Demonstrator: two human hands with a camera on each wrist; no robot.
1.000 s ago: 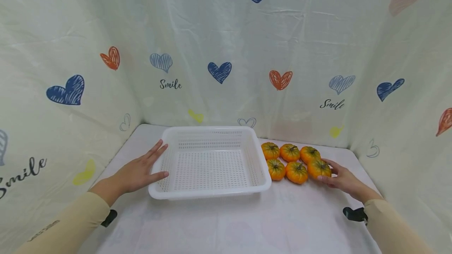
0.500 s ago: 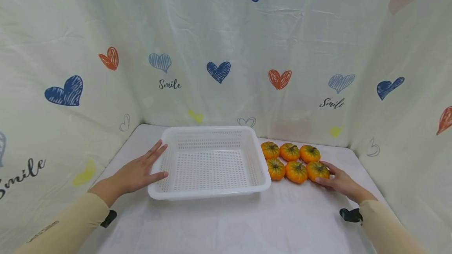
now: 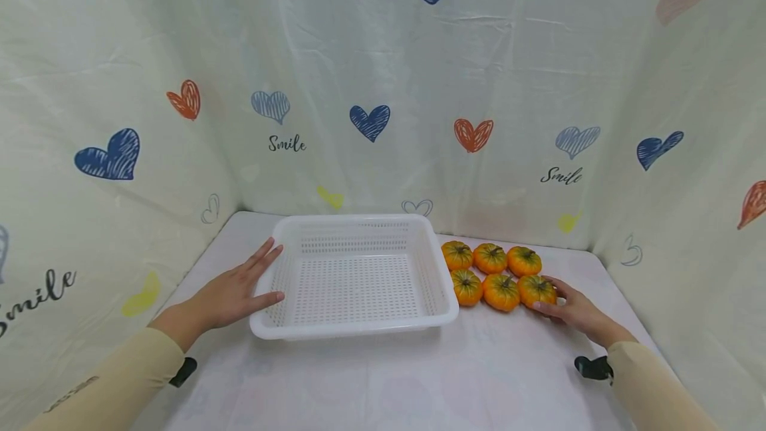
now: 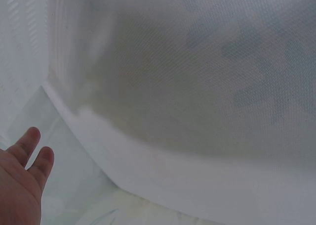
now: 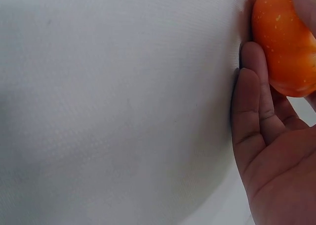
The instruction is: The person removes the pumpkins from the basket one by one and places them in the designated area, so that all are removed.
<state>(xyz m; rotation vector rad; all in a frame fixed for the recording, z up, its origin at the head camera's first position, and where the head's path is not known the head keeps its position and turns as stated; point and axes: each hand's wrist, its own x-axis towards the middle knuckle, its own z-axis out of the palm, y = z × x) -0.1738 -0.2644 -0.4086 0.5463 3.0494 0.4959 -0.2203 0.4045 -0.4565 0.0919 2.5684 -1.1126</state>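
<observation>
A white perforated basket [image 3: 353, 329] sits mid-table with nothing in it. My left hand [image 3: 233, 291] lies flat on the cloth against its left rim, fingers straight. In the left wrist view the left hand's fingertips [image 4: 29, 146] lie beside the basket wall [image 4: 187, 86]. Several small orange pumpkins [image 3: 491, 258] stand in two rows right of the basket. My right hand [image 3: 565, 308] grips the front right pumpkin [image 3: 534, 288], thumb in front and fingers behind. The right wrist view shows my right hand's fingers [image 5: 252, 111] cupped against that pumpkin [image 5: 286, 47].
A white cloth [image 3: 419, 384] covers the table, and heart-printed fabric walls [image 3: 383, 85] close in the back and both sides. Cloth-covered table stretches in front of the basket and the pumpkins.
My right hand has crept slightly left, closing in on the front right pumpkin. The left hand and the basket have not moved.
</observation>
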